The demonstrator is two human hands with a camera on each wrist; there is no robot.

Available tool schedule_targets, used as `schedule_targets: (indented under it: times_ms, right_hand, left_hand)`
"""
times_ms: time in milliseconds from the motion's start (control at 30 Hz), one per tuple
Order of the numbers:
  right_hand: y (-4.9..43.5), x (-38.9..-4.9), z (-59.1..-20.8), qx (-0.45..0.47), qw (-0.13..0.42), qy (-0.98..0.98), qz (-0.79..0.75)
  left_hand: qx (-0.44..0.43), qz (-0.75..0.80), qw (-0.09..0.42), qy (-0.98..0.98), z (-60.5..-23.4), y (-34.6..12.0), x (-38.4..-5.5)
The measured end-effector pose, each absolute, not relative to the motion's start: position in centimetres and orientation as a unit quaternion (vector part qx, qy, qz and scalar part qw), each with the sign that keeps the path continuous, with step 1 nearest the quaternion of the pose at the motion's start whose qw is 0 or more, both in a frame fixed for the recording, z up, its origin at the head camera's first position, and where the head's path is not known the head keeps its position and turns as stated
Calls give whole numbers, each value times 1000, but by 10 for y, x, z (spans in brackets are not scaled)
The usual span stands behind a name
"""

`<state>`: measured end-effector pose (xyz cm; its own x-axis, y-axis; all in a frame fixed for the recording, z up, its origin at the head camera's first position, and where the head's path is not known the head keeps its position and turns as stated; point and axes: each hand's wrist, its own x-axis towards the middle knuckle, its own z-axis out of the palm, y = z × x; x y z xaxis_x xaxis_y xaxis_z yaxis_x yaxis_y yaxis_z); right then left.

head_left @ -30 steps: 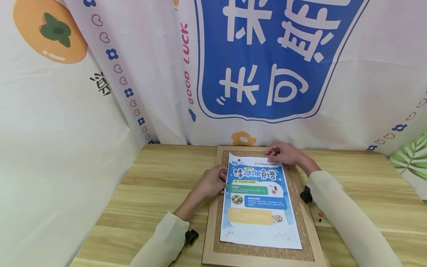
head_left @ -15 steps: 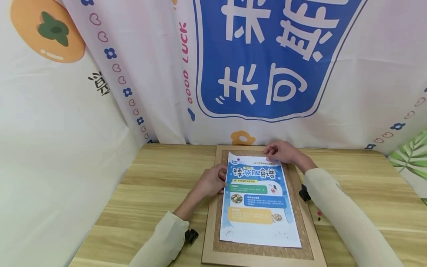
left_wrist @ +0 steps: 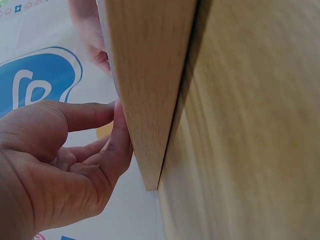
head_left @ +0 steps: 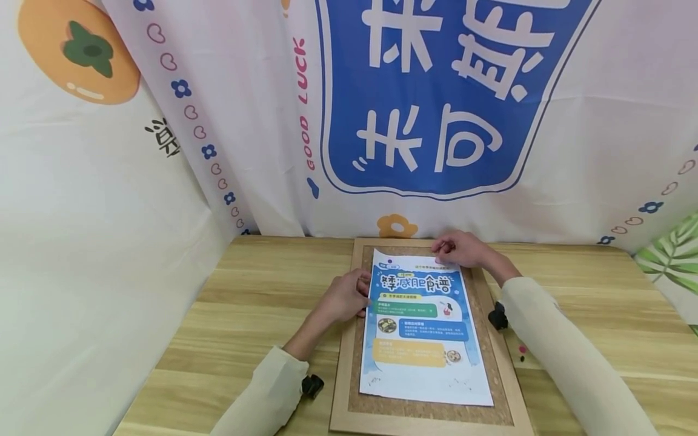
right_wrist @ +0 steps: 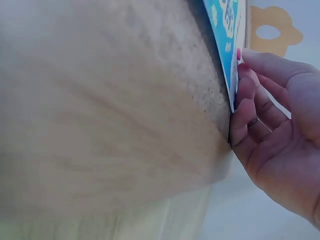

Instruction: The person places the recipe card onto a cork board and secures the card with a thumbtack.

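A printed poster (head_left: 425, 387) with blue, green and yellow panels lies on a cork board (head_left: 349, 418) with a wooden frame. At its top left corner sits a small purple pushpin (head_left: 389, 261). My left hand (head_left: 349, 295) pinches the poster's left edge between thumb and index finger, right by the wooden frame. Over the top right corner, my right hand (head_left: 462, 249) has its fingers curled. In the right wrist view a pink pushpin (right_wrist: 238, 54) shows at its fingertips against the sheet, and the lower fingers rest at the board's edge. The pin's point is hidden.
The board stands on a wood-grain table (head_left: 262, 303), its far end near a printed curtain (head_left: 262, 181). Small pink and dark pieces (head_left: 522, 350) lie right of the board, close to the right sleeve (head_left: 567, 351). Black wrist cameras (head_left: 312, 386) sit at both sleeves.
Both hands keep their places at the poster. Only a slight shift of the whole head view shows, and the poster and board stay as they were.
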<state>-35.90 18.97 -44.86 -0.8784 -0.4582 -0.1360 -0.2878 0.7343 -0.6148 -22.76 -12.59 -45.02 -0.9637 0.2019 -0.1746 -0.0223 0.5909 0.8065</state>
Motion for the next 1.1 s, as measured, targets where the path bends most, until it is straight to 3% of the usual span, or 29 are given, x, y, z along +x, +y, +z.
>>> schedule_targets:
  times_ms: [567,1100]
  right_hand:
    - [216,-324,-435,-242,138,910,-307]
    - [260,-271,-433,-246,83,913,-313]
  left_hand:
    - [44,452,130,882,-452,-125,-229]
    - [44,452,132,881,-450,-125,-228]
